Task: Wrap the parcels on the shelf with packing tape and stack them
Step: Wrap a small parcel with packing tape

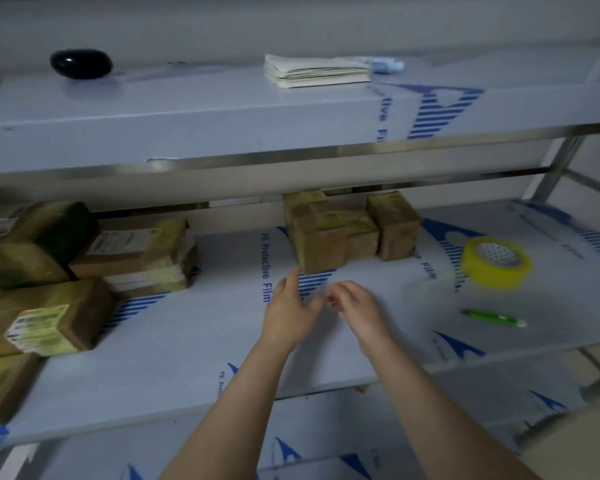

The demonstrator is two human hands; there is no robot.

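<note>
**Hands meet over the middle shelf, just in front of the taped cartons**

The left hand (288,315) reaches over the middle shelf (194,341) with its fingers fairly straight and relaxed, holding nothing. Its forefinger tip is at the lower front corner of the front parcel (321,249); blur hides whether it touches. The right hand (359,308) is just beside the left, their fingertips almost meeting. Its fingers curl inward, but they are blurred, and I cannot tell whether they pinch anything.

The front parcel is a brown carton banded with yellowish tape. It stands toward the shelf's back edge, about midway along its length. A second carton (362,237) sits pressed against it behind. A small carton (395,226) stands close on that one's far side, nearer the right end.

At the left end of the shelf lies a pile of parcels (49,306), several bearing white labels. The pile runs from the back edge to the front edge.

The roll of yellow packing tape (495,263) lies flat near the right end, well apart from both hands. A green pen-like tool (494,317) lies near it, closer to the front edge.

On the upper shelf (187,116) sit a black rounded object (81,63) toward the left end and a stack of folded paper (317,71) further along. A pale blue item (387,65) sits just beside the stack.
</note>
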